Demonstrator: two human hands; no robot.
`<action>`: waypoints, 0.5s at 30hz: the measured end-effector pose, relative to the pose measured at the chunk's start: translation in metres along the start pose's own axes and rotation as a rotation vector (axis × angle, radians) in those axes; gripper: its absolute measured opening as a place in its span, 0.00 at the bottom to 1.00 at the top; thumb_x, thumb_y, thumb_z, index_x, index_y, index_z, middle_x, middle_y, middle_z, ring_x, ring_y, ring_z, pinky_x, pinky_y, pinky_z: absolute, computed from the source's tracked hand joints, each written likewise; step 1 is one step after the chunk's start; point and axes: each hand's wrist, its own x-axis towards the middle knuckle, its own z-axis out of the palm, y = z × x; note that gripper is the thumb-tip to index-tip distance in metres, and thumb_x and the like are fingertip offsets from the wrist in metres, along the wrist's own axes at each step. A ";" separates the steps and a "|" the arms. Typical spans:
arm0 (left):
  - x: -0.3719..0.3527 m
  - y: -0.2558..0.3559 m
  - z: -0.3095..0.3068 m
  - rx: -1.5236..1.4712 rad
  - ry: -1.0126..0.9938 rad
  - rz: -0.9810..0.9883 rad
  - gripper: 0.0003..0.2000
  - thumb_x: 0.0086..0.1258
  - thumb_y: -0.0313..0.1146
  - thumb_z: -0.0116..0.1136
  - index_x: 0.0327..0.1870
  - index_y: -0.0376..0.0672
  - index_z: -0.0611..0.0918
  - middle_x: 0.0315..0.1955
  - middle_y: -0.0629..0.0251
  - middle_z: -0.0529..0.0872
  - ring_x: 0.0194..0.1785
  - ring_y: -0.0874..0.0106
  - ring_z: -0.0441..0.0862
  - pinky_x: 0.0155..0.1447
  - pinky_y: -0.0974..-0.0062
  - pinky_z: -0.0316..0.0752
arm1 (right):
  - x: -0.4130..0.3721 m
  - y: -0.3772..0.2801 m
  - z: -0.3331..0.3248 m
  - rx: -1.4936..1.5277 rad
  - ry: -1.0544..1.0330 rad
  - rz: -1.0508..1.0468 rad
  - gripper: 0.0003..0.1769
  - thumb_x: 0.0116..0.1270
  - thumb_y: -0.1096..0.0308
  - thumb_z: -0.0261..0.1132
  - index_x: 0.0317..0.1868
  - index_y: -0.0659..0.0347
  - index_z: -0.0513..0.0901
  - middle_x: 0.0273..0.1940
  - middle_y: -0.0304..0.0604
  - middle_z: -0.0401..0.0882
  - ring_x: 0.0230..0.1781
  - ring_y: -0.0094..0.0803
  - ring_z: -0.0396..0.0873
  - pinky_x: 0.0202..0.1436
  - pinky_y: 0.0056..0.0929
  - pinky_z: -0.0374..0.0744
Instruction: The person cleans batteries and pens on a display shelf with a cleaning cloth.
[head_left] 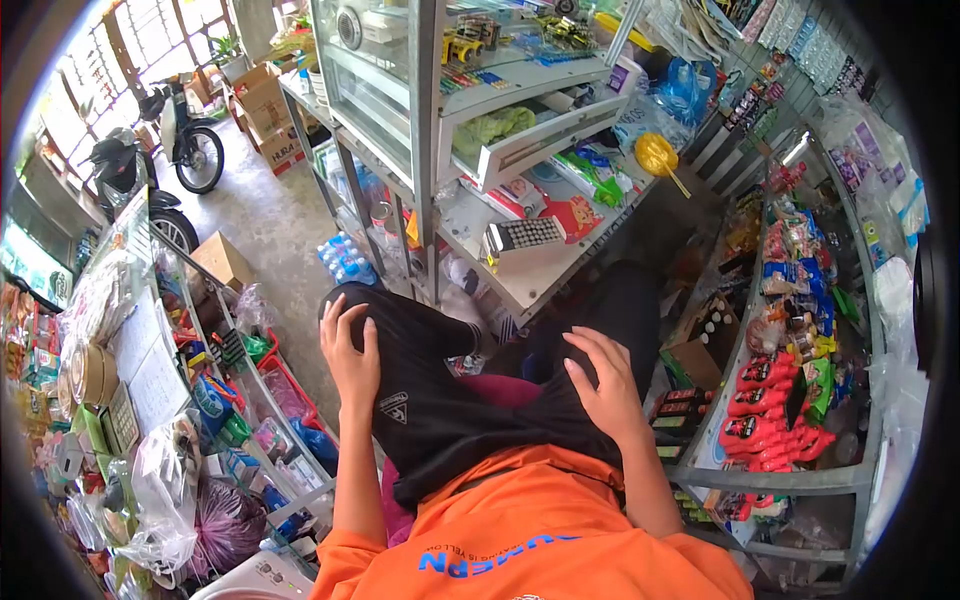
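Observation:
My left hand (350, 350) rests on my left knee in black trousers (455, 410), its fingers spread and nothing in it. On my right thigh lies my right hand (607, 385), also with fingers stretched out and holding nothing. Ahead of my knees stands a metal-framed glass cabinet (425, 150) with a white drawer (550, 140) pulled out. On the low shelf below the drawer is an open box of batteries (525, 235), beside red and white packets (515, 197) and a green packet (600, 180).
At left, a counter holds a notebook (150, 360), a calculator (122, 420) and plastic bags (165, 490). A rack of red packets (760, 405) stands close on my right. Motorbikes (185, 140) and cardboard boxes (268, 110) are at the back left.

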 end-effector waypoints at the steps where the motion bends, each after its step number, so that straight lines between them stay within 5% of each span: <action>1: 0.003 0.014 -0.005 0.008 0.009 0.001 0.12 0.78 0.32 0.64 0.57 0.42 0.87 0.70 0.52 0.82 0.79 0.50 0.73 0.83 0.52 0.63 | 0.008 -0.012 -0.010 0.007 0.001 -0.009 0.21 0.76 0.65 0.69 0.67 0.57 0.84 0.68 0.47 0.82 0.69 0.49 0.78 0.77 0.46 0.71; 3: 0.012 0.050 -0.023 -0.341 0.034 -0.113 0.10 0.80 0.30 0.62 0.56 0.39 0.88 0.63 0.53 0.87 0.71 0.54 0.81 0.77 0.57 0.70 | 0.021 -0.042 -0.040 0.045 0.099 -0.244 0.19 0.74 0.72 0.68 0.64 0.60 0.86 0.63 0.46 0.87 0.65 0.49 0.81 0.74 0.45 0.74; 5: 0.024 0.090 -0.047 -0.449 0.127 0.002 0.10 0.82 0.29 0.57 0.54 0.34 0.87 0.57 0.52 0.89 0.65 0.59 0.85 0.73 0.61 0.74 | 0.024 -0.066 -0.073 0.237 0.235 -0.461 0.17 0.72 0.63 0.68 0.55 0.66 0.87 0.57 0.54 0.89 0.59 0.49 0.84 0.70 0.52 0.77; 8: 0.038 0.148 -0.103 -0.502 0.204 0.192 0.15 0.85 0.31 0.48 0.58 0.30 0.83 0.59 0.44 0.86 0.64 0.55 0.84 0.73 0.60 0.75 | 0.012 -0.087 -0.118 0.636 0.482 -0.852 0.20 0.76 0.62 0.62 0.61 0.67 0.82 0.63 0.55 0.82 0.64 0.49 0.79 0.73 0.50 0.74; 9: 0.045 0.152 -0.101 -0.854 0.328 0.337 0.19 0.85 0.38 0.47 0.62 0.30 0.80 0.59 0.40 0.85 0.66 0.52 0.83 0.73 0.54 0.76 | 0.010 -0.100 -0.137 0.815 0.463 -1.001 0.21 0.78 0.62 0.59 0.63 0.68 0.80 0.65 0.55 0.80 0.66 0.49 0.77 0.74 0.50 0.73; 10: 0.050 0.158 -0.115 -0.968 0.388 0.467 0.19 0.85 0.38 0.47 0.62 0.30 0.80 0.59 0.40 0.85 0.67 0.52 0.82 0.74 0.54 0.75 | 0.012 -0.114 -0.147 1.028 0.341 -1.123 0.22 0.79 0.61 0.57 0.65 0.68 0.78 0.67 0.56 0.78 0.68 0.49 0.75 0.75 0.49 0.72; 11: 0.054 0.165 -0.136 -1.061 0.434 0.581 0.20 0.85 0.39 0.47 0.62 0.30 0.79 0.60 0.40 0.84 0.67 0.52 0.82 0.74 0.54 0.75 | 0.020 -0.128 -0.153 1.410 0.002 -1.216 0.23 0.80 0.61 0.55 0.67 0.69 0.76 0.69 0.56 0.75 0.70 0.49 0.74 0.76 0.49 0.71; 13: 0.040 0.195 -0.159 -1.166 0.558 0.761 0.20 0.85 0.40 0.47 0.63 0.31 0.79 0.60 0.40 0.84 0.68 0.52 0.81 0.74 0.53 0.74 | 0.034 -0.141 -0.166 2.275 -1.011 -1.103 0.25 0.83 0.60 0.51 0.71 0.70 0.72 0.73 0.57 0.70 0.74 0.48 0.70 0.78 0.48 0.70; 14: 0.032 0.207 -0.167 -1.156 0.589 0.842 0.21 0.85 0.40 0.47 0.63 0.31 0.79 0.61 0.40 0.83 0.68 0.52 0.81 0.75 0.53 0.73 | 0.045 -0.147 -0.152 2.840 -1.624 -0.811 0.27 0.85 0.60 0.48 0.73 0.70 0.70 0.75 0.57 0.68 0.76 0.48 0.68 0.79 0.47 0.69; 15: 0.026 0.219 -0.172 -1.134 0.610 0.908 0.21 0.85 0.41 0.47 0.63 0.31 0.79 0.61 0.41 0.83 0.68 0.52 0.80 0.75 0.53 0.73 | 0.044 -0.146 -0.149 2.916 -1.679 -0.733 0.28 0.86 0.60 0.46 0.75 0.71 0.68 0.77 0.58 0.66 0.77 0.48 0.67 0.80 0.47 0.68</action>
